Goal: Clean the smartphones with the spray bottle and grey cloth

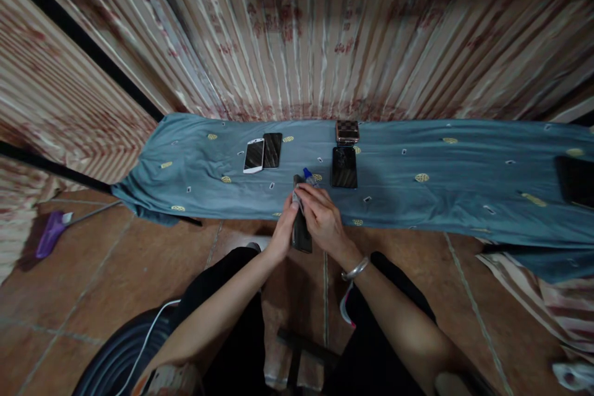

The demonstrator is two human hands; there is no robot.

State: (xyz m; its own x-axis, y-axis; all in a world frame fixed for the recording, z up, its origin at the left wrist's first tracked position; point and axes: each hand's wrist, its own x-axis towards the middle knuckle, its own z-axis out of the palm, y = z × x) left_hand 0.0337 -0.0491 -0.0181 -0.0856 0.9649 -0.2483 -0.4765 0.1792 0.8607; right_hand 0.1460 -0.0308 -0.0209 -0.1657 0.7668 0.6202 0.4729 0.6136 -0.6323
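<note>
My left hand (283, 232) is closed around the left side of a dark phone (302, 239), which stands tilted on its edge just off the table's front. On the phone's upper part rest the bent fingers of my right hand (325, 218), pinched together. A small pale scrap shows between the fingertips and the phone, too small to name. Just beyond the right fingers lies a clear item with a blue cap (307, 173), partly hidden by them. A black phone (344, 168) lies flat to the right, with a brown checkered box (348, 130) behind it.
A white phone (253, 156) and a dark phone (273, 150) lie side by side at left on the blue cloth (399, 198). Another dark object (575, 180) sits at the far right. Striped curtains hang behind. A purple-headed tool (52, 234) and a coiled black hose (116, 352) are on the floor.
</note>
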